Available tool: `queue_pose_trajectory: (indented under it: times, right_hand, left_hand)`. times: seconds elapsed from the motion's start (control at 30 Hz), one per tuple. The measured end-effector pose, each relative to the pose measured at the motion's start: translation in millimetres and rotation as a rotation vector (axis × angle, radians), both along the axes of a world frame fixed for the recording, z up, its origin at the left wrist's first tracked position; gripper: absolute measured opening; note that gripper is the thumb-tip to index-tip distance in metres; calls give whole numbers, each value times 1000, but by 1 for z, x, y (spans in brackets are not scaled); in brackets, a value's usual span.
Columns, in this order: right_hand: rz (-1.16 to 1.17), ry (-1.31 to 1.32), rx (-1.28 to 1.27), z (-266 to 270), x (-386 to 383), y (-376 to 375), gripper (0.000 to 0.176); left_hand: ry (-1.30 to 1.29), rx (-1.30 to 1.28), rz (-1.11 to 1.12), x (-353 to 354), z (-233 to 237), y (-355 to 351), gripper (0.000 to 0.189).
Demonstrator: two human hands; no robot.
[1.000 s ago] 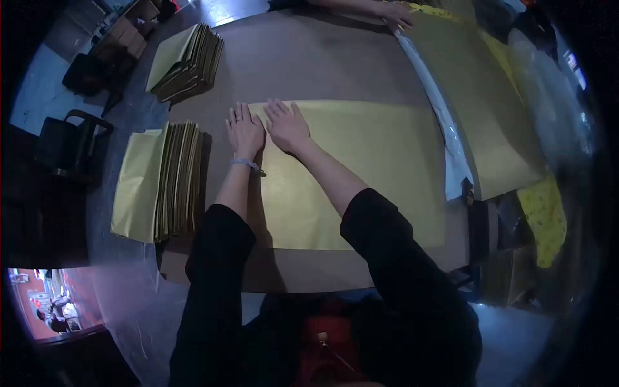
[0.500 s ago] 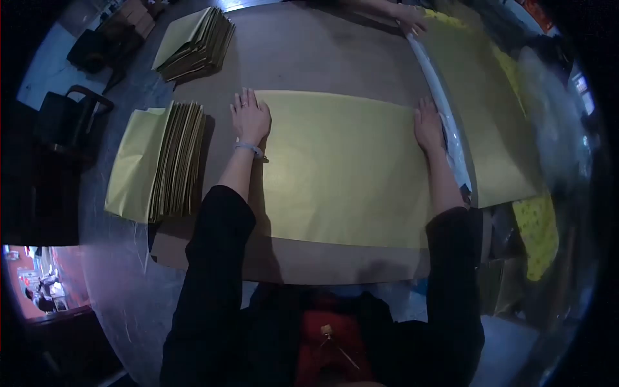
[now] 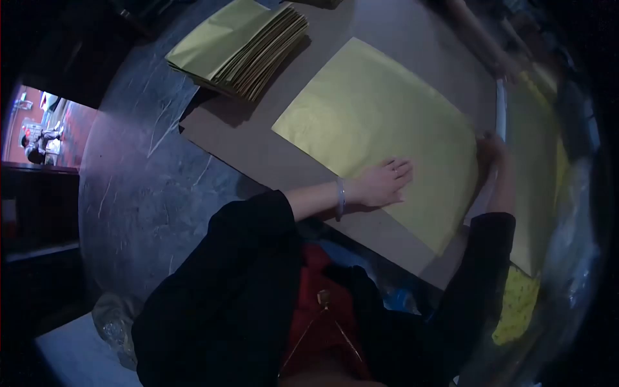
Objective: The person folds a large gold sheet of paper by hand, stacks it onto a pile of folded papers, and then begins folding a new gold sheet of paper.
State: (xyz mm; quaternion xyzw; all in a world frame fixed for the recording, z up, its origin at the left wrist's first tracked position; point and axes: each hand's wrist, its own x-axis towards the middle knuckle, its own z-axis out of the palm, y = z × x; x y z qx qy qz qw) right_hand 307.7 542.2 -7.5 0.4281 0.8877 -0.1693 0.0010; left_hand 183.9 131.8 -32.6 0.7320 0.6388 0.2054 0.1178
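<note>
in the head view, a flat gold paper sheet (image 3: 367,106) lies at an angle on the brown bench (image 3: 242,143), one corner pointing to the top of the view and another towards the pile on the left. the left hand (image 3: 385,182) is open, palm down, pressing on the sheet near its lower edge, clenching nothing; a pale bracelet (image 3: 340,198) circles its wrist. the right hand (image 3: 493,149) is at the sheet's right-hand edge, in shadow, its fingers partly hidden, so whether they grasp the paper cannot be told.

a thick pile of folded gold paper (image 3: 235,45) rests at the upper left of the bench, apart from the sheet, its many layered edges facing right. part of another pile (image 3: 319,2) shows at the top border. to the right of the right hand is more gold paper (image 3: 534,168), with a narrow white strip (image 3: 501,106) along its near side and yellow patterned material (image 3: 518,303) below. another person's forearm (image 3: 474,29), blurred, reaches in at the upper right.
</note>
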Motion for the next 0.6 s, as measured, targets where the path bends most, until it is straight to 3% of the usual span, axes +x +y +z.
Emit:
queue_pose_trajectory:
  times: [0.07, 0.1, 0.23, 0.27, 0.3, 0.43, 0.53, 0.6]
  right_hand:
    - [262, -188, -15, -4, 2, 32, 34]
    - [259, -195, -17, 0, 0, 35, 34]
    - [291, 270, -36, 40, 3, 12, 29]
    - [212, 148, 9, 82, -6, -32, 30]
    - [126, 28, 55, 126, -11, -70, 31]
    - [58, 199, 26, 144, -2, -39, 32]
    - [-57, 127, -93, 175, 25, -44, 33]
    - [-445, 399, -315, 171, 45, -34, 21]
  left_hand:
    - [-16, -17, 10, 4, 12, -1, 65]
    - [-25, -32, 10, 6, 17, 1, 67]
    - [-121, 120, 24, 36, 25, 12, 96]
    - [-210, 135, 15, 46, 31, 12, 113]
    - [-219, 146, -26, 56, 38, 11, 113]
    - [-290, 121, -74, 75, 55, -4, 121]
    - [-216, 168, 43, 75, 55, -19, 122]
    - [-222, 149, 109, 75, 45, -21, 120]
